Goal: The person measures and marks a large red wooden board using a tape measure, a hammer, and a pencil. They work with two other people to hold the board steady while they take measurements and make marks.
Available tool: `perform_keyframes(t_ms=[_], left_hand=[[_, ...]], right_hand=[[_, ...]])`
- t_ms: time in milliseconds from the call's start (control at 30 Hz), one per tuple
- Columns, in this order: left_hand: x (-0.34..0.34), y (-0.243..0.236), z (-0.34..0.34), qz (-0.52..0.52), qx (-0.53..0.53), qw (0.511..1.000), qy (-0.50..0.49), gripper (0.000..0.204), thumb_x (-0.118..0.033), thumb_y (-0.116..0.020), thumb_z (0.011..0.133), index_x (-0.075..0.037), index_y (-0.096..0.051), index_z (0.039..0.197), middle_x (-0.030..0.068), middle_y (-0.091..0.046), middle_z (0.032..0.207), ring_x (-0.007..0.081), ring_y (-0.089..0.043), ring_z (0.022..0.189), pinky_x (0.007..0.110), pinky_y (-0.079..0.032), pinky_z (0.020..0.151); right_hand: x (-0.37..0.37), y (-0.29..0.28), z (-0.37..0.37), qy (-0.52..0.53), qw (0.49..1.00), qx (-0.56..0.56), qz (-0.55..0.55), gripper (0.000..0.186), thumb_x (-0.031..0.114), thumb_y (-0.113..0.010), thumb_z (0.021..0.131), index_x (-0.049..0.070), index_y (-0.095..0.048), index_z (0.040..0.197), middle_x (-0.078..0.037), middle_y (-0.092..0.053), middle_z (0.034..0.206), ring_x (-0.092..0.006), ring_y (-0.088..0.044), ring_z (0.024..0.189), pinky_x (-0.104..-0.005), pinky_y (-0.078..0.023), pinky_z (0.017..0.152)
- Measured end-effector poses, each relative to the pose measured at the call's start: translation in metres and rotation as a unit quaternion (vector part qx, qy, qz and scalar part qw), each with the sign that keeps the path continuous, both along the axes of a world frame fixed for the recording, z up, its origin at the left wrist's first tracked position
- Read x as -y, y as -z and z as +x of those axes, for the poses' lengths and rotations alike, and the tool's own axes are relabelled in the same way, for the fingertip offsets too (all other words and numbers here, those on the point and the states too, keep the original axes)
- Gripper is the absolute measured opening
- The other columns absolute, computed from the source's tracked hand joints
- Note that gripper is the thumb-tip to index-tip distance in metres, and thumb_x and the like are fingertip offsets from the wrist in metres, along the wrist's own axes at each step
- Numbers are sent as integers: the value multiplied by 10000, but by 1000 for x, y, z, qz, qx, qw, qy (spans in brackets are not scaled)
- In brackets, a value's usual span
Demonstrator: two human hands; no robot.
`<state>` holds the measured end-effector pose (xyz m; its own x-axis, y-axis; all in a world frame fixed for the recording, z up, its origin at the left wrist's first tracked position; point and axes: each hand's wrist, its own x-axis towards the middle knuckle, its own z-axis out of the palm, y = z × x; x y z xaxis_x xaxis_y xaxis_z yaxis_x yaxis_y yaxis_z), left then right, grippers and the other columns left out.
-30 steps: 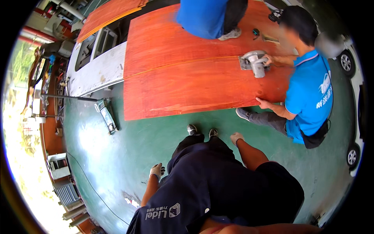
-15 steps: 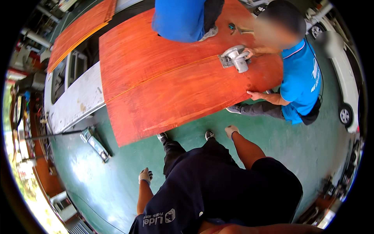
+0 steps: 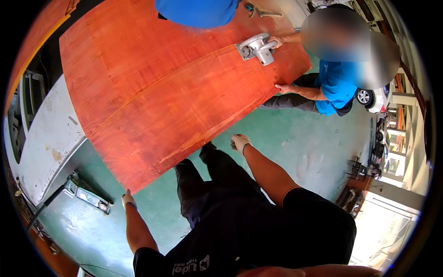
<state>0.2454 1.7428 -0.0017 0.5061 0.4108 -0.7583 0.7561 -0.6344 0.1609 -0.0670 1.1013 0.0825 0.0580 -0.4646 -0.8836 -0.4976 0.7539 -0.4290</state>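
Observation:
A large red-orange plywood sheet lies before me, with a yellowish line across it. My left hand, in a pale work glove, is at the sheet's near-left corner and appears closed on it; part of the fingers is hidden. My right hand, also gloved, hangs beyond the near edge, apart from the sheet. Its fingers are curled in, with nothing visible in them. On the sheet's right part, a co-worker in a blue shirt has one hand on a grey circular saw and the other at the edge.
Another person in blue is at the far side of the sheet. A tape measure lies near the far edge. At left are a white vehicle panel and a floor jack. A white car stands at right.
My left hand has moved forward and left to the sheet's corner. I am closer to the sheet, and my view has shifted. The co-worker's hands remain on the saw and the edge.

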Motion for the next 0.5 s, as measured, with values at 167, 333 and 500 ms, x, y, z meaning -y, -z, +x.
perform_keyframes(t_ms=[167,333,500], left_hand=[[51,4,11,-50,10,969,-240,767,-498,-771,891,-19,-506,1428,142,-647,1341,338,-654,1103,500,-545,871],[65,21,2,-120,84,926,-347,609,-367,-825,900,-67,-519,1332,78,-655,1198,250,-676,962,425,-606,749],[55,24,-11,-129,128,929,-323,630,-324,-847,890,-92,-496,1359,51,-642,1202,214,-661,964,405,-604,755]], right_hand=[[26,43,42,86,995,-53,24,267,214,-650,981,60,-579,1187,-85,-607,939,-231,-640,820,-404,-584,729],[33,75,61,196,980,12,29,322,292,-607,1048,84,-558,1289,-116,-633,1216,-276,-652,1078,-464,-572,939],[26,78,59,263,965,13,16,296,276,-577,1069,98,-568,1305,-106,-654,1237,-269,-656,1111,-466,-564,966]])
